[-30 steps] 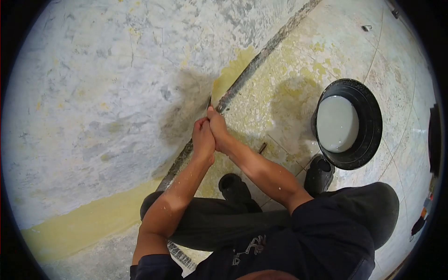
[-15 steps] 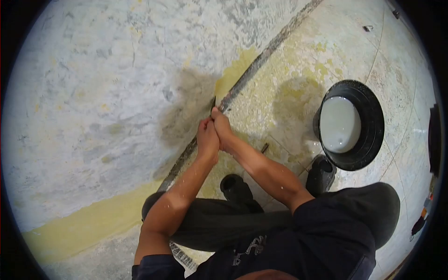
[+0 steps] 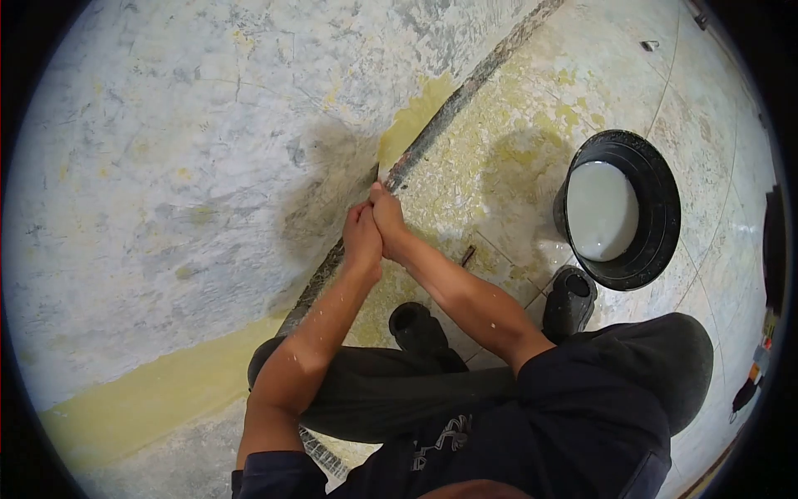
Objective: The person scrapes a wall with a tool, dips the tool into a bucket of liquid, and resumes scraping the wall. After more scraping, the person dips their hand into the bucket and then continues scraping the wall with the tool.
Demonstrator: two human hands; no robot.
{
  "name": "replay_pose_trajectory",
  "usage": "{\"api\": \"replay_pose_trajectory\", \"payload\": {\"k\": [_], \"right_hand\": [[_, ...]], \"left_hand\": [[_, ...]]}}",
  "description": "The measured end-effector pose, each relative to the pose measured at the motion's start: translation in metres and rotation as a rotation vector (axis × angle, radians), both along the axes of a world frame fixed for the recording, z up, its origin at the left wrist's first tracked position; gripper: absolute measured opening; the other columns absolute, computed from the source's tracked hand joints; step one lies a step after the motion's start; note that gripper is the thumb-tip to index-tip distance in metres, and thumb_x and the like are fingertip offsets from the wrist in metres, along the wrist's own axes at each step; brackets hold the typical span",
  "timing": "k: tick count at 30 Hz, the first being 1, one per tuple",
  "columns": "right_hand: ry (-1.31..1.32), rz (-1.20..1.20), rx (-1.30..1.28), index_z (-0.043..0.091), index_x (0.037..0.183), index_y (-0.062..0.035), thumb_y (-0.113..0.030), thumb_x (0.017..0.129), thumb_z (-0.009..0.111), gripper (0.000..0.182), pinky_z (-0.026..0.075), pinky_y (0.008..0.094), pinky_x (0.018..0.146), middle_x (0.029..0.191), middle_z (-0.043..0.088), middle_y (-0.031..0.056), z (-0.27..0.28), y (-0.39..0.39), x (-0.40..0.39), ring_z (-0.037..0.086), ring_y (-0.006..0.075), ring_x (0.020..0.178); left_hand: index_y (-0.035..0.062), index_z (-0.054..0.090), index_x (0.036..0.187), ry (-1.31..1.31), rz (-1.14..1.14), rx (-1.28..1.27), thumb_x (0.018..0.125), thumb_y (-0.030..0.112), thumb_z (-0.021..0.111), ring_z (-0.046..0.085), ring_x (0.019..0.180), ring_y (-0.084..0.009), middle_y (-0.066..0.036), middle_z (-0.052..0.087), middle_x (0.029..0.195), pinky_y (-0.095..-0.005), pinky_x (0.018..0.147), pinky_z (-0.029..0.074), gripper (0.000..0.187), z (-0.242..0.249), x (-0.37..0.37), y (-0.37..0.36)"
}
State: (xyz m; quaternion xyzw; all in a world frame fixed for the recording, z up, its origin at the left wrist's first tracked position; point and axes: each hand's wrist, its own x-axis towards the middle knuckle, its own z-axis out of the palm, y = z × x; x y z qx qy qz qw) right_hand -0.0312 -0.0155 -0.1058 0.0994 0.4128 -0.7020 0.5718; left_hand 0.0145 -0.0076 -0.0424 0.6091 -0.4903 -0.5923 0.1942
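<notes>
Grey, scuffed wall (image 3: 166,166) meets a stained tile floor (image 3: 515,125) along a dark skirting strip (image 3: 465,91), and patches of yellow paint (image 3: 411,125) show on both.

Both hands are pressed together at the base of the wall. The fingers of the right hand (image 3: 387,223) are curled tight around the handle of a thin tool (image 3: 376,173); only a short, dark sliver of it sticks out past the fingertips, so what kind of tool it is cannot be told. Its tip touches the wall just beside the skirting strip, at the lower edge of a yellow patch. The left hand (image 3: 362,241) is wrapped closed against the right one, fingers folded over it, gripping the same handle or the other hand; which of the two is hidden.

Both forearms run back from the hands toward the body, flecked with pale spots. Below them are dark trousers and two black shoes (image 3: 568,301) planted on the floor.

Off to the right, near the right shoe, stands a black bucket (image 3: 657,241) holding pale, milky liquid (image 3: 600,209). A broad band of yellow paint also runs along the wall's foot at lower left.
</notes>
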Motion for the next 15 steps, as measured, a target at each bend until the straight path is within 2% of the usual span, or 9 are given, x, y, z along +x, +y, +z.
{"api": "replay_pose_trajectory", "payload": {"k": [2, 5, 8, 9, 11, 15], "right_hand": [[0.066, 0.133, -0.102, 0.029, 0.147, -0.0065, -0.029, 0.099, 0.035, 0.054, 0.038, 0.0340, 0.097, 0.141, 0.043, 0.0170, -0.006, 0.001, -0.002, 0.048, 0.0257, 0.119], [-0.011, 0.022, 0.022, 0.026, 0.148, -0.0078, -0.029, 0.099, 0.035, 0.054, 0.038, 0.0342, 0.097, 0.143, 0.041, 0.0150, 0.012, 0.003, -0.005, 0.047, 0.0251, 0.119], [-0.120, 0.063, -0.075, 0.027, 0.148, -0.0084, -0.029, 0.099, 0.035, 0.054, 0.040, 0.0342, 0.095, 0.144, 0.040, 0.0136, -0.011, 0.000, -0.004, 0.048, 0.0241, 0.118], [-0.112, 0.061, -0.084, 0.027, 0.148, -0.0084, -0.029, 0.099, 0.035, 0.054, 0.040, 0.0342, 0.095, 0.144, 0.040, 0.0136, -0.003, -0.002, -0.009, 0.048, 0.0241, 0.118], [-0.038, 0.019, -0.029, 0.027, 0.148, -0.0088, -0.029, 0.099, 0.035, 0.053, 0.041, 0.0338, 0.094, 0.142, 0.042, 0.0138, 0.018, 0.007, -0.010, 0.049, 0.0234, 0.116], [-0.161, 0.051, 0.019, 0.026, 0.148, -0.0087, -0.031, 0.099, 0.036, 0.054, 0.043, 0.0357, 0.091, 0.136, 0.048, 0.0139, 0.003, 0.005, -0.016, 0.051, 0.0230, 0.112]], "left_hand": [[0.0046, 0.053, 0.115, -0.049, 0.049, -0.040, 0.096, 0.029, 0.046, 0.056, 0.086, -0.0132, -0.006, 0.059, 0.100, -0.0272, 0.068, 0.047, 0.031, 0.000, -0.001, 0.003], [0.0037, 0.054, 0.115, -0.021, -0.009, -0.009, 0.096, 0.029, 0.046, 0.055, 0.085, -0.0124, -0.006, 0.059, 0.099, -0.0269, 0.067, 0.046, 0.033, -0.012, 0.002, -0.007], [0.0034, 0.054, 0.115, -0.040, 0.007, -0.062, 0.096, 0.029, 0.046, 0.055, 0.083, -0.0121, -0.007, 0.059, 0.098, -0.0263, 0.065, 0.046, 0.033, -0.004, -0.005, 0.004], [0.0034, 0.054, 0.115, -0.032, 0.004, -0.070, 0.096, 0.029, 0.046, 0.055, 0.083, -0.0121, -0.007, 0.059, 0.098, -0.0263, 0.065, 0.046, 0.033, 0.001, -0.011, 0.000], [0.0010, 0.056, 0.110, -0.072, 0.069, 0.016, 0.095, 0.022, 0.046, 0.056, 0.089, -0.0159, -0.009, 0.060, 0.099, -0.0288, 0.077, 0.045, 0.028, 0.007, -0.012, 0.002], [0.0012, 0.056, 0.109, -0.017, 0.001, 0.041, 0.095, 0.023, 0.047, 0.056, 0.090, -0.0160, -0.010, 0.060, 0.101, -0.0296, 0.076, 0.045, 0.028, -0.015, -0.008, -0.005]]}}
